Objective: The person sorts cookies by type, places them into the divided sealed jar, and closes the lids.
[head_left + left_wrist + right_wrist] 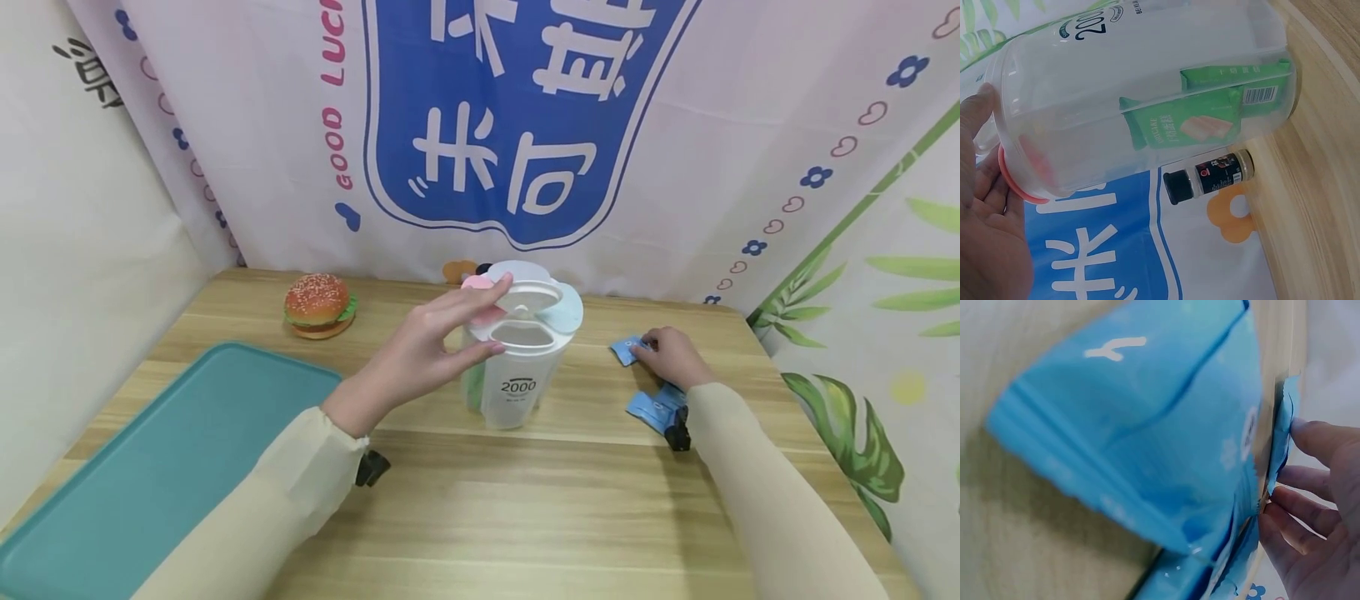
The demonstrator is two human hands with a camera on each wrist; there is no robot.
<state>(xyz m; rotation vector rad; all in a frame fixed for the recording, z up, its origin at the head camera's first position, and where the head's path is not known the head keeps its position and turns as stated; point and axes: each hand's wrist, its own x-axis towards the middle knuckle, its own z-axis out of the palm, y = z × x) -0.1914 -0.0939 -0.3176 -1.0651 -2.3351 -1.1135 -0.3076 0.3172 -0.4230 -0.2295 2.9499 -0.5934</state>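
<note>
A clear storage container (513, 392) marked 2000 stands upright mid-table, with a white, pink and pale blue sectioned lid (562, 310). My left hand (423, 346) holds it at the top, thumb on the rim of a front opening and fingers over the lid. Through its wall, green cake packets (1194, 122) show in one compartment. On the right, my right hand (675, 357) pinches a small blue packet (1282, 431) between thumb and fingers, low over the table. More blue packets (654, 408) lie just below that hand; one looms large in the right wrist view.
At the left lies a teal tray (225, 358). A toy hamburger (318, 304) sits behind it near the back edge. Behind the container stands a black-capped seasoning bottle (1210, 178). A printed cloth (285, 208) hangs along the table's back edge.
</note>
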